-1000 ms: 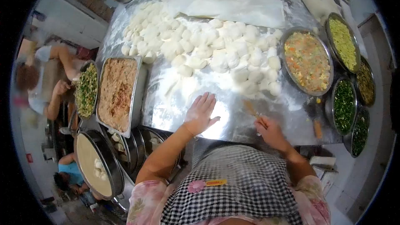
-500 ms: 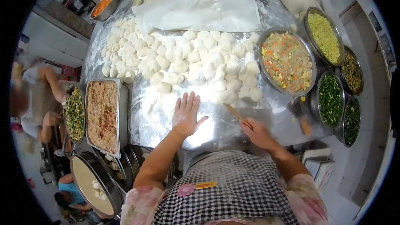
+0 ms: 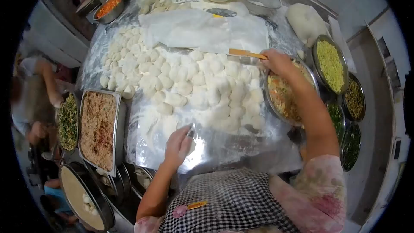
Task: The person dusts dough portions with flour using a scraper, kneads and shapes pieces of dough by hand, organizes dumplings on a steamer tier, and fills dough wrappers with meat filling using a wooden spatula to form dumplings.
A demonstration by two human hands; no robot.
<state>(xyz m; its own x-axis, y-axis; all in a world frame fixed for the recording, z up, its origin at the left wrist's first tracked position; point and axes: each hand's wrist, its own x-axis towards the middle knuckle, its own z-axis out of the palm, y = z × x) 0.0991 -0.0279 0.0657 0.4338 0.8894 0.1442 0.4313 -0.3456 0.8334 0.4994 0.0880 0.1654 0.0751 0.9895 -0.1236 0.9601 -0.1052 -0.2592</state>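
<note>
My right hand [image 3: 277, 62] is wrapped around a flat wooden spatula [image 3: 246, 53], held level and pointing left near the front edge of the white cloth [image 3: 202, 30]. Below that forearm is a metal bowl of mixed filling with orange and yellow bits [image 3: 280, 90], partly hidden by the arm. My left hand [image 3: 177, 146] is low over the bare metal front of the table, fingers slightly bent and apart, with no held object visible. Just beyond it lie many floured dough pieces [image 3: 185, 88] spread across the table [image 3: 241, 153].
A tray of minced filling [image 3: 102, 129] and a bowl of green filling [image 3: 68, 121] stand left, beside another person's arm [image 3: 51, 82]. Several filling bowls, including yellow shreds [image 3: 330, 64], line the right. A dough lump [image 3: 307, 23] sits back right; a round steamer [image 3: 82, 198] is front left.
My right hand has moved up and away with the wooden spatula, from the front edge to the cloth. My left hand has lifted from lying flat and shifted slightly left and nearer.
</note>
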